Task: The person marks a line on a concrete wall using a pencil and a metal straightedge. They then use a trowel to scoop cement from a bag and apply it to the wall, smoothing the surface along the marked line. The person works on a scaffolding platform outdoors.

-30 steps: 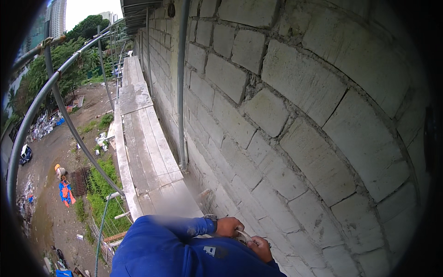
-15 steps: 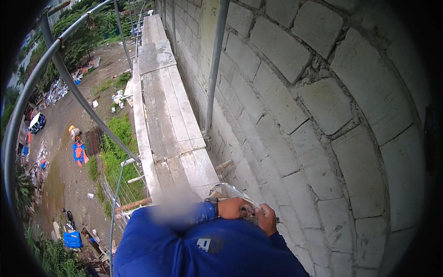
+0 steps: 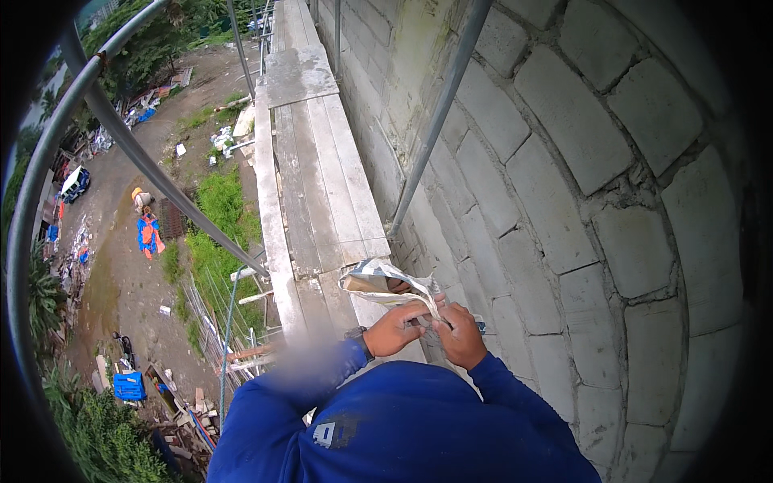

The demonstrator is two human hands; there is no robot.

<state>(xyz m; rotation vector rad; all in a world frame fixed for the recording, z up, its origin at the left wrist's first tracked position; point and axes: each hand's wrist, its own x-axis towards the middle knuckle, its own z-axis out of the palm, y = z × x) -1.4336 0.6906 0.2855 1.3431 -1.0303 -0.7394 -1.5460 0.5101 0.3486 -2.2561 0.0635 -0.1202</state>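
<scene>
A white bag or sack (image 3: 382, 298) gapes in front of my body, its mouth tilted toward the planks. Something brown shows inside, too shaded to name. Both hands are at its near edge. My left hand (image 3: 397, 329), with a dark watch on the wrist, has curled fingers pinching the bag's rim. Close beside it, my right hand (image 3: 459, 336) grips the gathered edge between thumb and fingers. The lower part of the bag is hidden behind my hands and blue sleeves.
A narrow plank walkway (image 3: 310, 181) stretches ahead, high above the ground. A block wall (image 3: 555, 209) rises on the right, with a metal pole (image 3: 439, 121) beside it. Curved metal rails (image 3: 36, 173) stand left. Below, a person (image 3: 142, 200) is near an orange and blue heap.
My hands have moved forward, away from my body, and more of the bag's open mouth now shows. The view has shifted, so the walkway sits farther right in it.
</scene>
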